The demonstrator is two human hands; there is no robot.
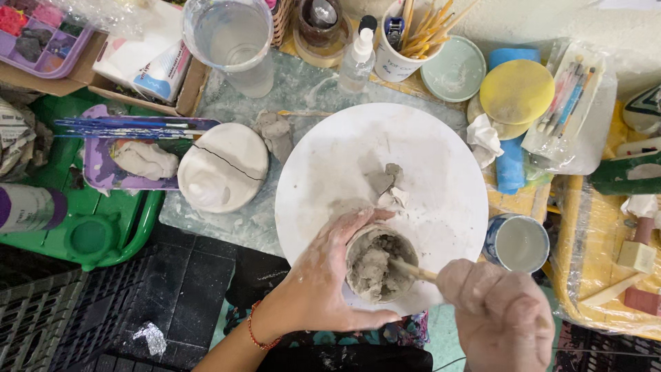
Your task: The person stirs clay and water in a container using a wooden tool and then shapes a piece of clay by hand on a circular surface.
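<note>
The small pot [381, 265] is raw grey clay, matt and lumpy inside, its rim rough. A pale wooden stick [414, 270] pokes into it. The left hand [322, 286] is smeared with drying clay (chalky grey on the fingers [358, 224]). Beneath lies a smooth white round board [427, 172], dusted and streaked grey. The plaster mould [222, 167] looks matt white; the measuring jug [234, 41] is clear plastic, clouded.

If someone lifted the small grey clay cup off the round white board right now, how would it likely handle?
The small grey clay cup looks wet and soft, so it would probably dent under a firm squeeze. It is packed with clay, so likely heavy for its size. The left hand, smeared with slip, suggests a slippery wall.
</note>
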